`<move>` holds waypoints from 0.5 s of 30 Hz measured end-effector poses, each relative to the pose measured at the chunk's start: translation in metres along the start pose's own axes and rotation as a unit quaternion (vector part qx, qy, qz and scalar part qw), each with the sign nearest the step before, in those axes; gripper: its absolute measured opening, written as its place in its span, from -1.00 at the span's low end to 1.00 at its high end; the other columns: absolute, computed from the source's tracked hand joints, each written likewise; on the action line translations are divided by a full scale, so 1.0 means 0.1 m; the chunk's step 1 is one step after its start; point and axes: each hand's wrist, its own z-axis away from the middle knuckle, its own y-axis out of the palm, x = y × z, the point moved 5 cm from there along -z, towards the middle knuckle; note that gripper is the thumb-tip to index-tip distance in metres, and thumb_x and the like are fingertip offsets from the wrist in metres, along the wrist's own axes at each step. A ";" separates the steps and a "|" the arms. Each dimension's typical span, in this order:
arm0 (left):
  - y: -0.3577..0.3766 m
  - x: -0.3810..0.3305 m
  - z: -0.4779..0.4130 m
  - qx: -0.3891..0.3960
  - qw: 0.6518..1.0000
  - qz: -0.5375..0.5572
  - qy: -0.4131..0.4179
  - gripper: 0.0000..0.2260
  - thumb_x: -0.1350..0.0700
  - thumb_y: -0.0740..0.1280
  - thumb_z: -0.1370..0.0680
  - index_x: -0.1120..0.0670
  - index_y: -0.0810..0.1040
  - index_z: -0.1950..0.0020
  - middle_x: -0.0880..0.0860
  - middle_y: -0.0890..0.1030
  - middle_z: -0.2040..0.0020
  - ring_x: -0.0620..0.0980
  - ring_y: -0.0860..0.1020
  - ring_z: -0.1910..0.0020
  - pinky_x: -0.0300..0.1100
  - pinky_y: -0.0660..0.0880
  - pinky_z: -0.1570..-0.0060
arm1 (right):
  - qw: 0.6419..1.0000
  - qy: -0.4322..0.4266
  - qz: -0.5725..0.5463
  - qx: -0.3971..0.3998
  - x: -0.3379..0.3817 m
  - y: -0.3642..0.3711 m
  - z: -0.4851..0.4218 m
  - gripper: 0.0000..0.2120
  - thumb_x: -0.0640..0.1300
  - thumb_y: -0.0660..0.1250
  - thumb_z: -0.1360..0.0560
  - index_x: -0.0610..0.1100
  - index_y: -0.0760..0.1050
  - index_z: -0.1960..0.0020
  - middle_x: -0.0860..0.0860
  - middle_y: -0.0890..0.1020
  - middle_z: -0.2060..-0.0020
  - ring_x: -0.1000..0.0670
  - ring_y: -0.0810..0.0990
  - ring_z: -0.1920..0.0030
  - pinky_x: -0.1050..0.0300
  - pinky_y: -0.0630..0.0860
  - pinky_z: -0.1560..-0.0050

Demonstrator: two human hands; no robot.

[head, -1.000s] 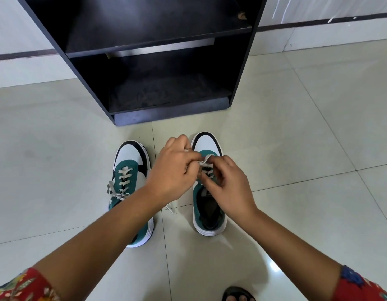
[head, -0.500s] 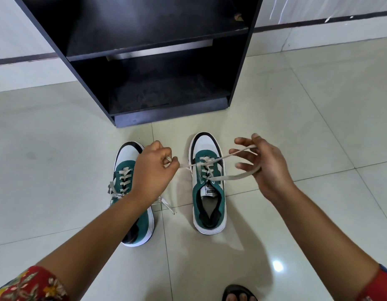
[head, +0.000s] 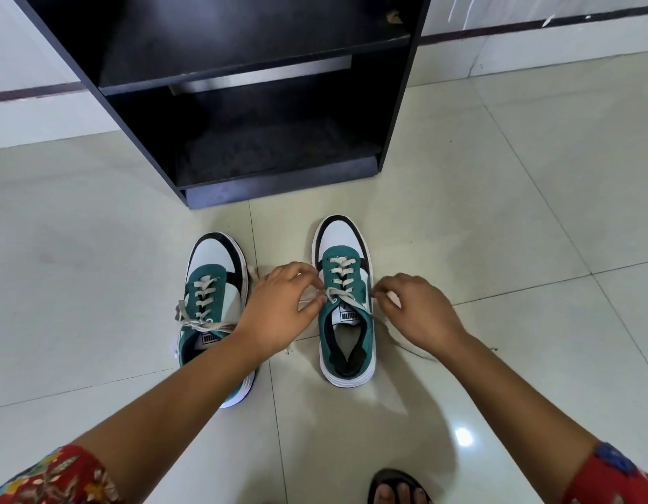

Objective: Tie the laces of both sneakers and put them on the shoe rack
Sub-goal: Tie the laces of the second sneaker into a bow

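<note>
Two green, white and black sneakers stand side by side on the floor, toes toward the shoe rack (head: pixel 278 191). The left sneaker (head: pixel 211 281) has its laces lying in a loose knot over the tongue. The right sneaker (head: pixel 346 307) sits between my hands. My left hand (head: pixel 278 309) pinches one cream lace end at the shoe's left side. My right hand (head: pixel 415 311) pinches the other lace end at its right side. The lace (head: pixel 342 292) runs crossed and low over the tongue between them.
The black rack has a dusty bottom shelf (head: pixel 275 150) and an upper shelf (head: pixel 249 41), both without shoes. Pale floor tiles (head: pixel 497 212) spread all around. A sandalled foot (head: pixel 397 491) shows at the bottom edge. A white wall with a dark stripe runs behind.
My hands met over the right sneaker, then pulled wide apart with the lace ends. Now they have come back down close to the shoe's sides, drawing the lace low.
</note>
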 end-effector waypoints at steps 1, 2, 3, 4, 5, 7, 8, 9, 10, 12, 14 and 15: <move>0.02 0.00 0.00 0.000 1.000 0.023 -0.011 -0.86 0.02 0.30 -0.51 -0.01 0.57 -0.02 -0.07 0.52 -0.19 -0.02 0.44 -0.22 -0.04 0.33 -0.22 | 0.999 -0.021 -0.041 -0.020 0.11 -0.04 0.00 -0.78 0.08 0.22 -0.49 -0.01 0.57 0.03 0.03 0.63 0.03 -0.04 0.54 -0.02 0.04 0.47 0.07; 0.04 0.01 0.00 -0.003 0.999 0.028 -0.015 -0.89 0.04 0.32 -0.50 0.01 0.57 0.02 -0.07 0.53 -0.19 -0.02 0.44 -0.22 -0.03 0.35 -0.21 | 0.997 -0.031 -0.058 -0.033 0.20 -0.07 0.01 -0.77 0.13 0.27 -0.46 0.00 0.57 0.10 0.06 0.63 0.07 0.00 0.54 0.02 0.07 0.46 0.11; 0.05 0.01 -0.01 -0.008 1.000 0.023 -0.013 -0.91 0.06 0.33 -0.49 0.02 0.57 0.04 -0.06 0.53 -0.19 -0.01 0.44 -0.22 -0.05 0.36 -0.20 | 0.997 -0.039 -0.047 -0.044 0.28 -0.07 0.02 -0.77 0.15 0.31 -0.42 0.00 0.57 0.15 0.07 0.62 0.09 0.02 0.54 0.05 0.10 0.45 0.15; 0.05 0.00 0.00 -0.014 1.000 0.017 -0.008 -0.93 0.08 0.33 -0.49 0.03 0.56 0.06 -0.06 0.54 -0.18 -0.02 0.45 -0.21 -0.07 0.37 -0.17 | 0.997 -0.045 -0.031 -0.048 0.33 -0.05 0.02 -0.79 0.14 0.34 -0.40 0.00 0.56 0.17 0.08 0.62 0.11 0.02 0.55 0.06 0.12 0.43 0.18; 0.03 -0.01 0.00 -0.022 1.000 0.015 -0.002 -0.94 0.09 0.32 -0.50 0.03 0.55 0.07 -0.05 0.55 -0.15 -0.02 0.47 -0.18 -0.08 0.37 -0.14 | 0.997 -0.046 -0.034 -0.045 0.36 -0.02 0.02 -0.83 0.09 0.36 -0.38 -0.01 0.55 0.19 0.07 0.62 0.12 0.02 0.56 0.08 0.12 0.44 0.18; 0.00 -0.06 0.01 -0.038 0.999 0.010 0.012 -0.95 0.09 0.30 -0.51 0.04 0.52 0.07 -0.04 0.61 -0.03 0.01 0.53 -0.06 -0.08 0.39 -0.07 | 0.992 -0.035 -0.118 -0.028 0.32 0.00 0.03 -0.91 -0.03 0.39 -0.36 -0.03 0.52 0.24 0.05 0.63 0.20 0.01 0.59 0.14 0.07 0.51 0.16; -0.01 -0.08 0.02 -0.037 0.999 0.004 0.016 -0.94 0.08 0.29 -0.52 0.05 0.51 0.07 -0.03 0.63 0.05 0.01 0.56 0.02 -0.09 0.40 -0.02 | 0.982 -0.014 -0.186 -0.020 0.27 -0.01 0.03 -0.91 -0.09 0.40 -0.35 -0.04 0.50 0.29 0.03 0.64 0.26 0.01 0.60 0.20 0.05 0.52 0.15; -0.02 -0.09 0.03 -0.033 0.999 -0.002 0.020 -0.93 0.08 0.29 -0.53 0.05 0.51 0.06 -0.02 0.64 0.11 0.02 0.57 0.09 -0.10 0.40 0.02 | 0.967 0.016 -0.253 -0.016 0.22 -0.02 0.02 -0.87 -0.14 0.41 -0.34 -0.05 0.47 0.33 -0.02 0.64 0.31 0.01 0.58 0.26 0.05 0.51 0.16; -0.02 -0.10 0.04 -0.030 0.999 -0.009 0.029 -0.93 0.08 0.29 -0.53 0.05 0.52 0.05 -0.02 0.64 0.14 0.02 0.57 0.12 -0.14 0.39 0.06 | 0.950 0.048 -0.309 -0.013 0.15 -0.03 0.02 -0.84 -0.18 0.41 -0.32 -0.07 0.45 0.37 -0.11 0.63 0.32 -0.01 0.55 0.29 0.05 0.49 0.18; -0.02 -0.10 0.05 -0.030 0.998 -0.023 0.050 -0.90 0.11 0.28 -0.54 0.06 0.56 -0.01 0.00 0.64 0.12 0.04 0.57 0.11 -0.21 0.33 0.10 | 0.935 0.088 -0.344 -0.005 0.06 0.00 0.01 -0.84 -0.18 0.37 -0.28 -0.10 0.40 0.40 -0.26 0.60 0.30 -0.04 0.49 0.32 0.00 0.45 0.23; 0.01 -0.12 0.06 -0.022 0.998 -0.022 0.063 -0.84 0.13 0.26 -0.55 0.06 0.58 -0.08 0.04 0.63 0.06 0.05 0.55 0.07 -0.21 0.34 0.09 | 0.944 0.096 -0.314 0.028 0.03 0.07 0.02 -0.89 -0.14 0.32 -0.28 -0.09 0.39 0.34 -0.23 0.57 0.34 -0.05 0.48 0.33 -0.09 0.50 0.24; 0.03 -0.12 0.06 -0.015 0.998 -0.012 0.061 -0.82 0.12 0.25 -0.56 0.06 0.59 -0.10 0.05 0.62 0.04 0.05 0.54 0.04 -0.20 0.37 0.08 | 0.949 0.090 -0.298 0.048 0.05 0.10 0.04 -0.93 -0.15 0.32 -0.33 -0.08 0.41 0.26 -0.17 0.56 0.35 -0.05 0.49 0.34 -0.11 0.53 0.22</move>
